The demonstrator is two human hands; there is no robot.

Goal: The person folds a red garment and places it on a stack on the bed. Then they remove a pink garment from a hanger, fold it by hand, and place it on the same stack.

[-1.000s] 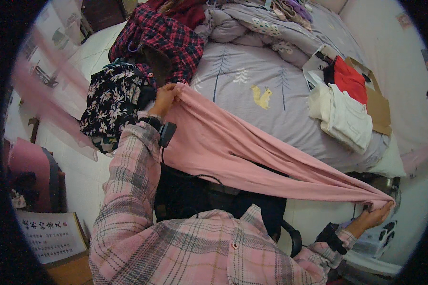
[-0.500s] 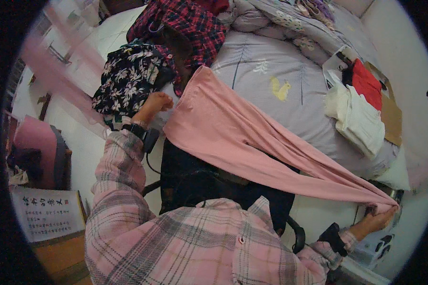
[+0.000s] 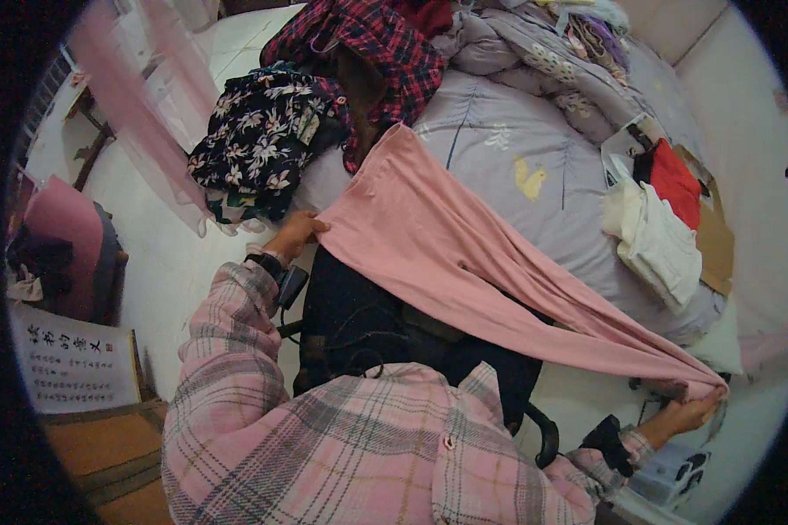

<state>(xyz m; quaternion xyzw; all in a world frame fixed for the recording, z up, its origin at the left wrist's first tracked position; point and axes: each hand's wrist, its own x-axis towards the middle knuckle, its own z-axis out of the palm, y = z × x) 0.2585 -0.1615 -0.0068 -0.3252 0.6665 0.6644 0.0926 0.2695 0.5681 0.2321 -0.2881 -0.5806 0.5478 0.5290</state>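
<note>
A pair of pink leggings (image 3: 438,232) stretches from the bed's near edge across my lap toward the lower right, with its waist at the upper left. My left hand (image 3: 294,236) is closed, its fingers pinching the near corner of the waistband. Far to the right, my right hand (image 3: 685,415) grips the two leg ends, gathered together. The legs run nearly side by side, with a narrow gap below the crotch. The far waist corner rests on the bed beside a plaid garment.
The grey patterned bed (image 3: 490,114) carries a black floral garment (image 3: 258,131), a red-and-black plaid garment (image 3: 403,52), a rumpled quilt (image 3: 534,61), and folded white clothing (image 3: 652,241) beside red cloth (image 3: 671,184). Left stand a pink chair (image 3: 66,236) and a framed sheet of writing (image 3: 79,363).
My left hand has come down and closed on the near waistband corner, which it was apart from before. My right hand still holds the leg ends. The view has shifted slightly.
</note>
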